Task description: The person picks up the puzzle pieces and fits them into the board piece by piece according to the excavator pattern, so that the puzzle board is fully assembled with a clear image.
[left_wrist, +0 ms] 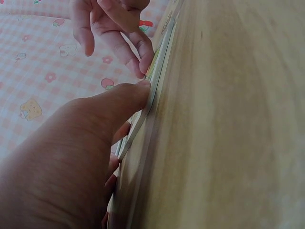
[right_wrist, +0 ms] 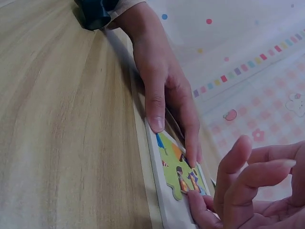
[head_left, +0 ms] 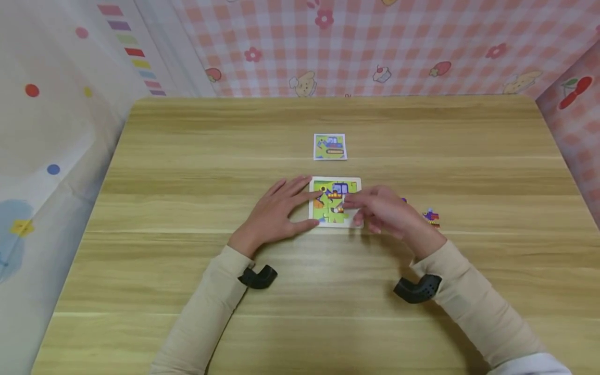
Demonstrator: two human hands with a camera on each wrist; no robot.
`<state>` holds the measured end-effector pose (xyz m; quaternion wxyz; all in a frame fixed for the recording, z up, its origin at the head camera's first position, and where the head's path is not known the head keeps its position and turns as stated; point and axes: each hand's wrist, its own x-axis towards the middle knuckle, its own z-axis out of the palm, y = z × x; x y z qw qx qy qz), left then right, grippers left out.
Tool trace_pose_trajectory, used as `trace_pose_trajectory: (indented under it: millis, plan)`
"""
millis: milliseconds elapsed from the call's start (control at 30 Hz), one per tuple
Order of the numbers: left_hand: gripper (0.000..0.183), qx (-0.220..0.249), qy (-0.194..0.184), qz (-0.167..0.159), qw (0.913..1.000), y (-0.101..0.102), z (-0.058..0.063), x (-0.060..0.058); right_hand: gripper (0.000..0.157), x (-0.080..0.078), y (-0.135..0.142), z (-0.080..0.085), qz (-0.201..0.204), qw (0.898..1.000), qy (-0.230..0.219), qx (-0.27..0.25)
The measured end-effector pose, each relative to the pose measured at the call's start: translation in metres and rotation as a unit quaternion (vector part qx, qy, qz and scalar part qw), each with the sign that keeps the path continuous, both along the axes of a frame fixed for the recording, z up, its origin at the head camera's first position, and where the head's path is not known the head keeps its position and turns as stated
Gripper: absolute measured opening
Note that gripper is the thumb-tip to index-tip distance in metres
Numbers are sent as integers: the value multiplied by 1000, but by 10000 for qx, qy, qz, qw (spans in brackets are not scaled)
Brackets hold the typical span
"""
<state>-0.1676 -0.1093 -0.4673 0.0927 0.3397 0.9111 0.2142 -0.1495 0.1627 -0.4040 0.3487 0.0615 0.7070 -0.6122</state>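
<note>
A framed jigsaw puzzle (head_left: 325, 212) with colourful vehicle pieces lies in front of the person. Its lower right part shows bare white backing (right_wrist: 175, 213). On the puzzle's left edge rests the left hand (head_left: 279, 212), fingers spread, its thumb at the near left corner. The right hand (head_left: 385, 211) reaches in from the right. Its fingertips touch the puzzle near a fitted piece (right_wrist: 182, 180), while its other fingers stay loosely bent; no piece shows between them. Beyond that hand, a loose puzzle piece (head_left: 431, 217) lies on the table, with another mostly hidden behind the hand.
A small square picture card (head_left: 330, 147) showing a blue excavator lies just beyond the puzzle. The wooden table (head_left: 211, 130) meets a pink checked cloth (head_left: 356, 47) at the back. White cloth (head_left: 56, 130) hangs on the left.
</note>
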Motion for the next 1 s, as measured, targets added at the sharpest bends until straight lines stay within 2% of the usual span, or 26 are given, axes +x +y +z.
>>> trace_pose_trajectory:
  millis: [533, 833, 1000]
  plan:
    - [70, -107, 61, 33, 9999, 4, 4, 5, 42, 1, -3, -1, 47, 10000, 11, -6]
    - [67, -672, 469, -58, 9966, 12, 5, 9, 43, 0, -4, -1, 84, 9996, -188, -185]
    - [62, -720, 681, -82, 9950, 15, 5, 9, 43, 1, -4, 0, 91, 9997, -151, -160]
